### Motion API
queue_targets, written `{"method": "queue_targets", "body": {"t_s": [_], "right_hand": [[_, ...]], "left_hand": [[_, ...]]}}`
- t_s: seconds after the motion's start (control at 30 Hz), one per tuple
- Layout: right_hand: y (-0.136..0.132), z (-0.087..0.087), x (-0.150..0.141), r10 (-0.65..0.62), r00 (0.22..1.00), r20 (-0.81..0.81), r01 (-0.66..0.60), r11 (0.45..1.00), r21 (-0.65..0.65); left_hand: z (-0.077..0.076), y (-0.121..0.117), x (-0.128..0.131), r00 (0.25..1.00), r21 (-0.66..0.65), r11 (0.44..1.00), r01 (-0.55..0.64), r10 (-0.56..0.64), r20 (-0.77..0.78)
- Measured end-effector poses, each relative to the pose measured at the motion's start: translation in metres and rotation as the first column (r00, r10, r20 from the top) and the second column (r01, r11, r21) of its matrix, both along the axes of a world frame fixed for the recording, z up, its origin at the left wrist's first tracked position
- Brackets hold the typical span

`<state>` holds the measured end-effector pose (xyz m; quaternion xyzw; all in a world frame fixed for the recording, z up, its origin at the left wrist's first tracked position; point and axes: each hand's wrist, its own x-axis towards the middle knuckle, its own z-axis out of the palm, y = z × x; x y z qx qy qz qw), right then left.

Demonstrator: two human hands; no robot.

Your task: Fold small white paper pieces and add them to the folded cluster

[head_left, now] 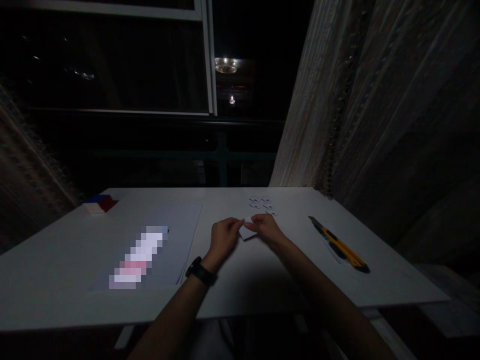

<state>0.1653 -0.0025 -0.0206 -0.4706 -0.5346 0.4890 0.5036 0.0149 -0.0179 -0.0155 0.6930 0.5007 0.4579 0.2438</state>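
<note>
Both hands meet over the middle of a white table (285, 290). My left hand (225, 234), with a dark watch (201, 271) on its wrist, pinches the left edge of a small white piece of paper (247, 232). My right hand (267, 229) grips the same paper from the other side, thumb toward the left hand. The paper looks tilted, one corner pointing down toward me. Just beyond the hands lie several small paper pieces (260, 202) with dark marks, set out in rows. What the marks are is too small to tell.
A yellow and black utility knife (343, 250) lies on the right, beside a thin strip. White sheets (183, 235) cover the left, with a blurred-out object (138, 257) on them. A colored cube (100, 203) sits far left. Curtains (322, 100) and a dark window stand behind.
</note>
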Motion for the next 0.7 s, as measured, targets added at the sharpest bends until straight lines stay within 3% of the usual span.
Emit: {"method": "queue_targets", "body": {"t_s": [0.13, 0.3, 0.53, 0.7], "right_hand": [[0.0024, -0.0063, -0.0008, -0.087, 0.995, 0.04, 0.086, 0.996, 0.029], [0.0017, -0.0039, -0.0003, -0.042, 0.998, -0.047, 0.043, 0.999, 0.006], [0.0021, -0.0023, -0.0024, -0.171, 0.984, -0.049, 0.172, 0.985, 0.025], [0.0009, -0.0002, -0.0024, -0.15, 0.986, -0.076, 0.154, 0.987, 0.052]], "left_hand": [[0.0015, -0.0021, 0.0004, 1.0, 0.028, 1.0, 0.003, -0.003, -0.017], [0.002, -0.0024, 0.0014, 0.998, 0.01, 1.0, 0.0, -0.001, 0.062], [0.0, -0.0029, 0.0041, 0.987, -0.026, 0.998, 0.049, -0.044, 0.153], [-0.0003, -0.0032, 0.004, 0.988, -0.026, 0.997, 0.067, -0.063, 0.143]]}}
